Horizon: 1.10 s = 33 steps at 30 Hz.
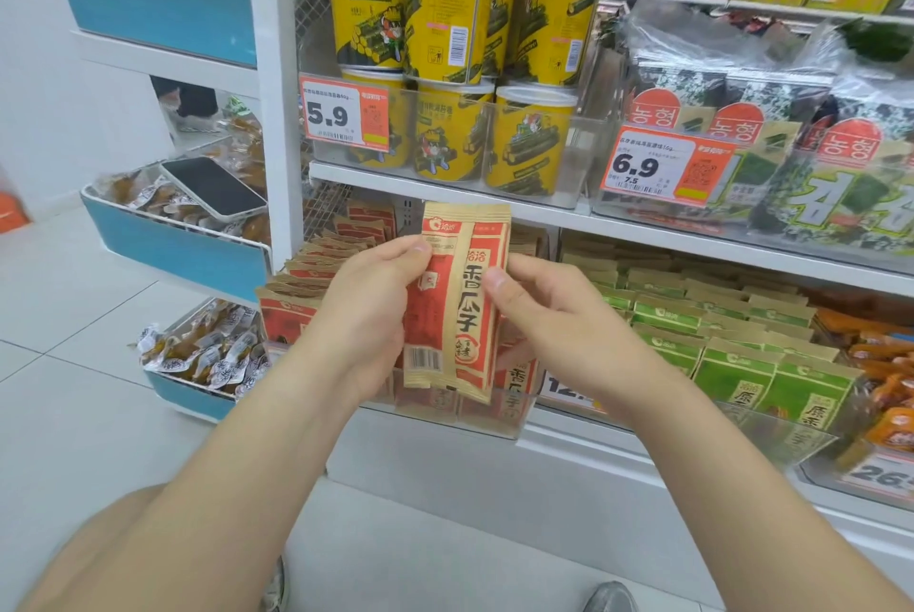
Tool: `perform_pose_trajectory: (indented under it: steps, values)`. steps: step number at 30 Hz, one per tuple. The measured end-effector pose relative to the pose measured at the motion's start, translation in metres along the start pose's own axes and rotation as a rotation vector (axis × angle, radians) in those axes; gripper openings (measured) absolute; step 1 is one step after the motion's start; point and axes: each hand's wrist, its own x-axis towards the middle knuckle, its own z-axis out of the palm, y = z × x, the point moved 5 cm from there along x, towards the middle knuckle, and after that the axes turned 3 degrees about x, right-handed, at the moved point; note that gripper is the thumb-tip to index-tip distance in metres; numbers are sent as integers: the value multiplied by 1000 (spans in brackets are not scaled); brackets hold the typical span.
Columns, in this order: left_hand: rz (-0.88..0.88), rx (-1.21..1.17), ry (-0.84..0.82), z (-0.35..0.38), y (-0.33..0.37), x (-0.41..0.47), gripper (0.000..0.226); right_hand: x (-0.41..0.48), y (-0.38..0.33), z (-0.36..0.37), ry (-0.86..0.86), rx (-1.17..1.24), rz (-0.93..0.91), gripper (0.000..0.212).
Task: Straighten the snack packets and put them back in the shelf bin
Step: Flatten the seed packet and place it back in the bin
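A red and tan snack packet (pixel 457 300) stands upright in front of the lower shelf, held between both hands. My left hand (pixel 368 310) grips its left edge, thumb on the front near the top. My right hand (pixel 549 315) pinches its right edge with the thumb on the front. Behind and below it is a clear shelf bin (pixel 465 413) filled with several more red packets (pixel 316 265) in leaning rows; its front wall shows below the held packet.
Green packets (pixel 732 344) fill the neighbouring bin to the right. Yellow tubs (pixel 445 18) and seaweed packs (pixel 742 117) sit on the shelf above. A phone (pixel 212 188) lies on a blue side rack (pixel 188 250) of small wrapped snacks at left. White floor tiles lie below.
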Motion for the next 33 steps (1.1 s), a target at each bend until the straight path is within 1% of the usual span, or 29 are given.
perform_pose_trajectory:
  steps: [2, 4, 6, 8, 9, 11, 13, 14, 17, 19, 21, 24, 27, 28, 30, 32, 33]
  values:
    - [49, 30, 34, 0, 2, -2, 27, -2, -2, 0, 3, 50, -13, 40]
    - [122, 71, 107, -3, 4, -4, 18, -3, -4, -1, 12, 69, -37, 39]
    - [196, 125, 134, -2, 6, -7, 14, -2, -4, -2, 53, 87, -73, 27]
    - [241, 190, 107, 3, 8, -10, 12, -2, -5, -2, 121, 129, -109, 17]
    - [247, 193, 74, 6, 8, -12, 18, -2, -5, -2, 158, 144, -131, 16]
    - [259, 163, 15, 12, 7, -15, 36, -2, -8, -2, 222, 140, -180, 12]
    - [287, 152, 6, 14, 7, -16, 47, -2, -8, -2, 264, 127, -208, 10]
    - [287, 143, 6, 14, 7, -15, 46, -2, -8, -1, 276, 134, -206, 10]
    - [247, 85, -30, 13, 4, -11, 27, -1, -5, 2, 289, 207, -166, 11]
    - [216, 13, -68, 13, 2, -7, 19, -1, -4, 3, 306, 270, -129, 13]
    - [203, -45, -98, 13, 3, -6, 24, -2, -3, 4, 320, 317, -104, 14]
    - [207, -59, -120, 13, 5, -8, 33, -2, -2, 3, 327, 362, -99, 14]
    - [197, -104, -161, 13, 5, -8, 33, -3, -4, 4, 307, 374, -107, 11]
    - [190, -124, -180, 13, 5, -9, 33, -2, -3, 5, 299, 377, -97, 13]
    - [185, -149, -217, 13, 7, -9, 36, -1, 1, 6, 306, 330, -62, 28]
    - [181, -147, -234, 12, 8, -10, 45, 1, 4, 8, 308, 276, -16, 41]
    - [174, -138, -233, 11, 8, -10, 48, 1, 5, 9, 287, 272, 7, 42]
